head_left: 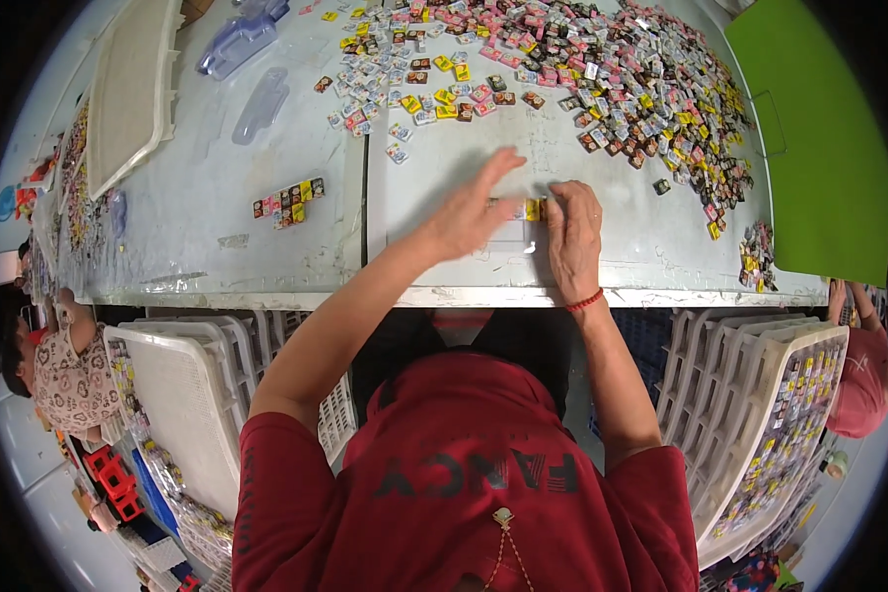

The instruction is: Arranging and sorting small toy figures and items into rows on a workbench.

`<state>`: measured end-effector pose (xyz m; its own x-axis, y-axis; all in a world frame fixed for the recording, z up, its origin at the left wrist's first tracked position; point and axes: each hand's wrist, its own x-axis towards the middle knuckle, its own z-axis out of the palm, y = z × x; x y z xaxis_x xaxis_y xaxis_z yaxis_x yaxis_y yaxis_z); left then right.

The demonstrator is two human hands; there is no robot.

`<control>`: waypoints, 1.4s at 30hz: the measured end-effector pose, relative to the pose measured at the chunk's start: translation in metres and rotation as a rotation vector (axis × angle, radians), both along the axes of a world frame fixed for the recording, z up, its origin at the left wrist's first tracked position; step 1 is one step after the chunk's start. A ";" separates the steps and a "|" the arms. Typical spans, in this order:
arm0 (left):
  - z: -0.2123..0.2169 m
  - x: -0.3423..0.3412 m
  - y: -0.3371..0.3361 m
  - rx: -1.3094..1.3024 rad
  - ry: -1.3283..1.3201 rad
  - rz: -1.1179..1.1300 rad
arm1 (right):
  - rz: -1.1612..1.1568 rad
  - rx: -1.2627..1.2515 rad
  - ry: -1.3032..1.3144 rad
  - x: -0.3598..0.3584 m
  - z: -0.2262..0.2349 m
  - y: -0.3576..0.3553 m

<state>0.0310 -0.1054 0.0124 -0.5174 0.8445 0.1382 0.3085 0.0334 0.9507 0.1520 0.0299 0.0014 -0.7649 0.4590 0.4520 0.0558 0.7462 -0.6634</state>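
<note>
Near the table's front edge, a short row of small printed rectangular pieces [534, 210] lies between my two hands. My left hand [472, 210] is over the row's left end, its thumb and fingers spread apart and slightly blurred; it partly hides the pieces. At the row's right end my right hand [574, 233] rests with fingers stretched out, edge down beside the pieces. A faint clear-edged shape shows just below the row; I cannot make out what it is. Farther left, a block of similar pieces [289, 203] sits neatly packed together.
A big heap of loose pieces [641, 89] covers the table's far right. Clear plastic trays [242, 44] and a white crate lid [133, 94] lie at far left. Stacked white crates [760, 424] flank me. A green panel [819, 138] borders the right. Other people are at both sides.
</note>
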 end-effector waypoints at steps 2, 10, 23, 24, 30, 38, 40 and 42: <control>0.005 -0.015 -0.007 -0.104 -0.152 0.043 | 0.005 -0.050 -0.013 0.001 0.001 0.001; 0.002 -0.013 -0.037 -0.073 0.483 0.223 | 0.121 0.335 -0.212 0.013 0.016 -0.010; -0.001 -0.005 -0.036 -0.173 0.789 0.031 | 0.113 0.314 -0.331 0.021 0.017 -0.017; -0.007 -0.018 -0.038 -0.089 0.758 0.168 | 0.094 0.300 -0.258 0.015 0.021 -0.013; -0.015 -0.101 -0.014 -0.118 0.983 0.396 | 0.179 0.326 -0.108 -0.077 0.029 0.014; -0.016 -0.095 -0.004 -0.147 1.059 0.352 | 0.173 0.323 -0.127 -0.135 0.002 0.013; -0.015 -0.091 -0.007 -0.123 1.016 0.376 | 0.207 0.286 -0.075 -0.130 -0.002 0.021; -0.010 -0.089 -0.008 -0.188 1.023 0.392 | 0.289 0.219 -0.030 -0.126 -0.001 0.028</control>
